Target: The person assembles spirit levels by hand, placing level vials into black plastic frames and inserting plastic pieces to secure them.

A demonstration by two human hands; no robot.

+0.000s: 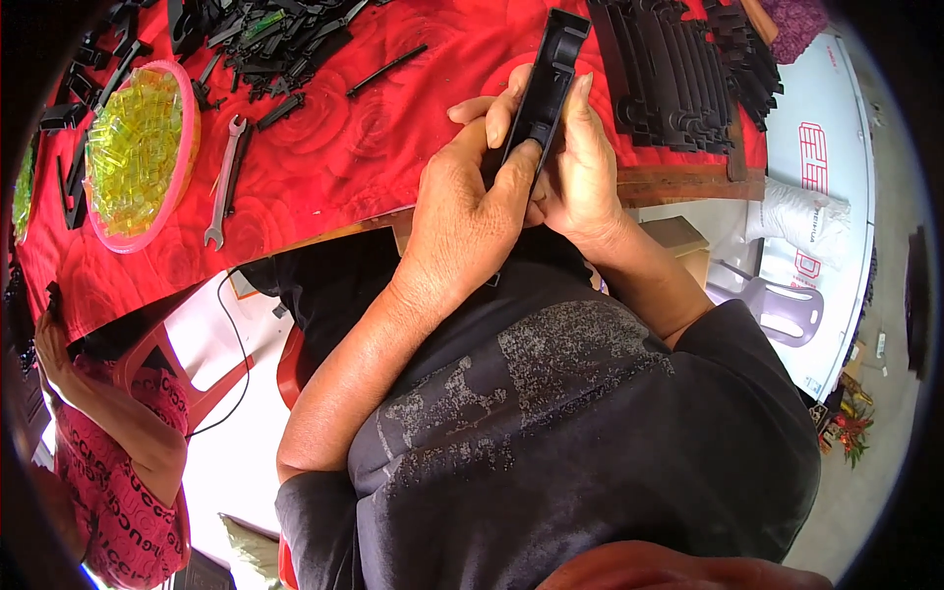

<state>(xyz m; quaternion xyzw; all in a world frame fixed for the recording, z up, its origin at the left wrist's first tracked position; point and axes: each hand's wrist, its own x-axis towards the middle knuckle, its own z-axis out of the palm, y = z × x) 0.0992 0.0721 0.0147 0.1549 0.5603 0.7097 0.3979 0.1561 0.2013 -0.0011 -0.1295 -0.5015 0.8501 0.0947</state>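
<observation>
A long, hollow black plastic housing [557, 74] is held up in front of me, its open side facing up and its far end tilted away. My left hand [470, 202] grips the near end, with the thumb pressed down inside the channel. Wrapped around the other side, my right hand [587, 162] supports the same housing with its fingers. The lower end is partly hidden by the thumb and fingers, so I cannot tell whether a small part sits under the thumb.
A red cloth covers the table [315, 187]. On it lie an open-ended wrench [227, 182], a pink-rimmed basket [187, 128] of yellow-green clear pieces, a heap of black parts [285, 49] and a row of black housings [664, 79]. Another person's arm [118, 413] is at left.
</observation>
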